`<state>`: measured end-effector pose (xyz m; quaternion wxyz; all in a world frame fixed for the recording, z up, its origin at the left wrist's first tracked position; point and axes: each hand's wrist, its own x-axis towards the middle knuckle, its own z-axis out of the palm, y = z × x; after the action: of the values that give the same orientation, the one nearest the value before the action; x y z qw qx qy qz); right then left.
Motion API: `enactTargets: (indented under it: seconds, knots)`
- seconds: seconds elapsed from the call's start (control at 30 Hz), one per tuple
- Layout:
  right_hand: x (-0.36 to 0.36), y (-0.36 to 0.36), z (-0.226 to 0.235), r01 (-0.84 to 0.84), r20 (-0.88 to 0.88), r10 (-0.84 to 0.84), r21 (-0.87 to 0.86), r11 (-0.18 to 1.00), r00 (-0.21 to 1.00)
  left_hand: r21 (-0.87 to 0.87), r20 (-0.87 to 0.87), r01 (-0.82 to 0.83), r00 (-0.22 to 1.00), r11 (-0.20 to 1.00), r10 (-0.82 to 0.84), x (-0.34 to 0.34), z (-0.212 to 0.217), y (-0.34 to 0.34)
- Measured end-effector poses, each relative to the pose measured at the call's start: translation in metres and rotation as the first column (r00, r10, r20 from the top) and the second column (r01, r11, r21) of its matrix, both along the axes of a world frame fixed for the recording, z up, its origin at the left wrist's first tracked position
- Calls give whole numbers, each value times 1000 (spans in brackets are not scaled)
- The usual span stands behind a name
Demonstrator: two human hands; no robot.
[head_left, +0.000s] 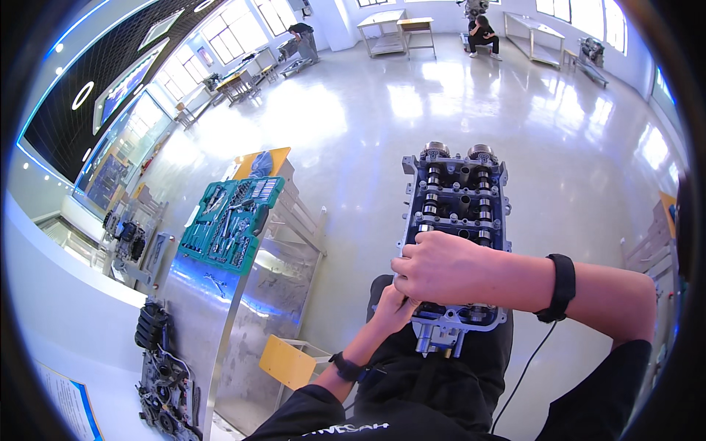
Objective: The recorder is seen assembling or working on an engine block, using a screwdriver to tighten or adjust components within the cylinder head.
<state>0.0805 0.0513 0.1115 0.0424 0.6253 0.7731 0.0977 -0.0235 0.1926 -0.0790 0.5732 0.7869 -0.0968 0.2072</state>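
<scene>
An engine cylinder head [460, 192] with two rows of camshaft lobes stands upright before me, its two round cam gears [482, 152] at the far end. My right hand [434, 268] reaches across its near half, curled into a fist at the left edge. Just below, my left hand [395, 310] is closed too and touches the right one. Whatever the fingers grip, if anything, is hidden by the hands. Silver fittings [439, 339] stick out from the near end of the head, close to my legs.
Left of me, a metal workbench [272, 294] carries a green socket-tool case [232, 224] and a few loose tools [215, 283]. A wooden stool [287, 361] stands near my left arm. Another engine [165, 389] is at the lower left. Two people [482, 37] are far off.
</scene>
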Motion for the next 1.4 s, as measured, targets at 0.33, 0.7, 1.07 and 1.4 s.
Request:
enactTargets:
  seconds: [0.33, 0.7, 1.07, 1.4]
  knots:
    - [-2, 10, 1, 80, -65, -85, -78, 994, 994, 4, -122, 81, 989, 997, -79, -4, -6, 6]
    - [-12, -5, -20, 364, -245, -366, -56, 930, 898, 214, 20, 20, 999, 977, -25, 4, -1, 5]
    - [12, -10, 18, 428, -261, -392, 98, 899, 882, 262, 0, -59, 998, 963, 61, 29, 63, 6]
    - [55, -10, 16, 576, -256, -544, 68, 815, 799, 233, -196, 101, 979, 967, -56, 90, 65, 20]
